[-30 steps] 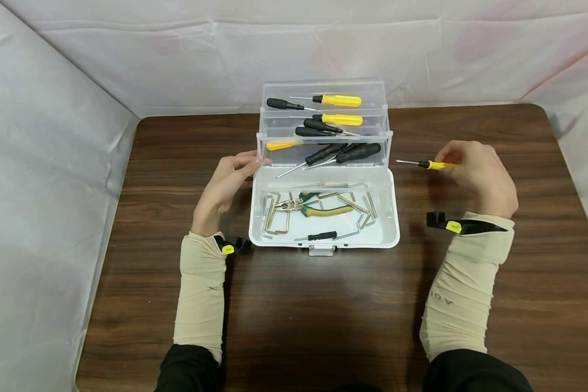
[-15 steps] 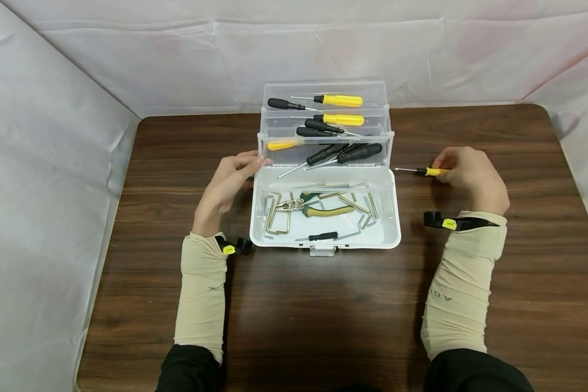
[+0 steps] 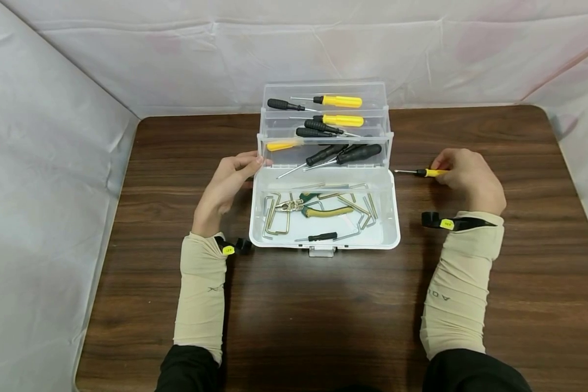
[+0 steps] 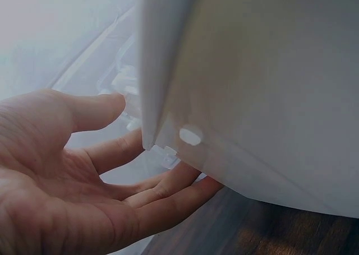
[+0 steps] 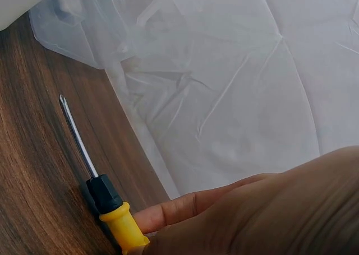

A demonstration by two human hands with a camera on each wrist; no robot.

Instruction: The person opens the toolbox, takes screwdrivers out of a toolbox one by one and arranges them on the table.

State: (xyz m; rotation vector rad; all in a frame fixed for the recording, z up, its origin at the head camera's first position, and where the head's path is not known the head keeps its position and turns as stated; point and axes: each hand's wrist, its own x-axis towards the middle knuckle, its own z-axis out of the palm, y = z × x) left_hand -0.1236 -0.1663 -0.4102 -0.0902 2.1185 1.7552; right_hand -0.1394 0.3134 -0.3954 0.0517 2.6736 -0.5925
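Observation:
My right hand (image 3: pixel 472 179) grips a yellow screwdriver (image 3: pixel 433 172) with a black collar, right of the toolbox. In the right wrist view, the screwdriver's metal shaft (image 5: pixel 78 140) lies close over the wood and has a cross-shaped tip. My left hand (image 3: pixel 225 185) is at the left side of the toolbox (image 3: pixel 395 218), by the hinge corner. The left wrist view shows its fingers (image 4: pixel 174 204) reaching under the box's side wall (image 4: pixel 235 126), with the thumb apart from them. The clear lid trays (image 3: pixel 372 87) stand raised, holding several black and yellow screwdrivers.
Pliers (image 3: pixel 325 211) with green-yellow grips, several hex keys (image 3: pixel 276 212) and a small black screwdriver (image 3: pixel 322 236) lie in the white base. The clear latch (image 3: pixel 321 251) is at the front. A white cloth wall (image 3: pixel 201 60) rises behind the wooden table (image 3: pixel 323 326).
My right hand has moved slightly toward the box and down in the head view, bringing the yellow screwdriver with it. My left hand stays at the toolbox's side.

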